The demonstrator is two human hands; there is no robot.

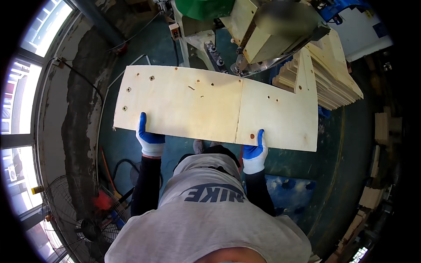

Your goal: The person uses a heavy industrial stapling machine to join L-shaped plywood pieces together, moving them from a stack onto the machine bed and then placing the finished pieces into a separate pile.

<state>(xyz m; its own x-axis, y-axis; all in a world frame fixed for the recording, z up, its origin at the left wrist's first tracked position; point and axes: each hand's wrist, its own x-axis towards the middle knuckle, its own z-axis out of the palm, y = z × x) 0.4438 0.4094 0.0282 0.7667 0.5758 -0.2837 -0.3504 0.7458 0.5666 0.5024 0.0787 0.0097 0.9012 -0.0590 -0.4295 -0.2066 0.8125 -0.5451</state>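
Across the middle of the view lies a large L-shaped plywood panel (pixel 175 105), pale, with several small holes and a seam right of its centre. Metal inserts show in a few of the holes near its left end. My left hand (pixel 150 138), in a blue and white work glove, grips the near edge toward the left, thumb on top. My right hand (pixel 255 151), gloved alike, holds the same edge farther right, its thumb also on the upper face. The fingers of both hands are hidden beneath the panel.
Beyond the panel stands a machine (pixel 276 35) with a green cover (pixel 204 8). A stack of cut plywood pieces (pixel 335 83) sits at the far right. A wire-cage fan (pixel 85 221) stands at the near left, by the windows. A blue plate (pixel 289 193) lies low at my right.
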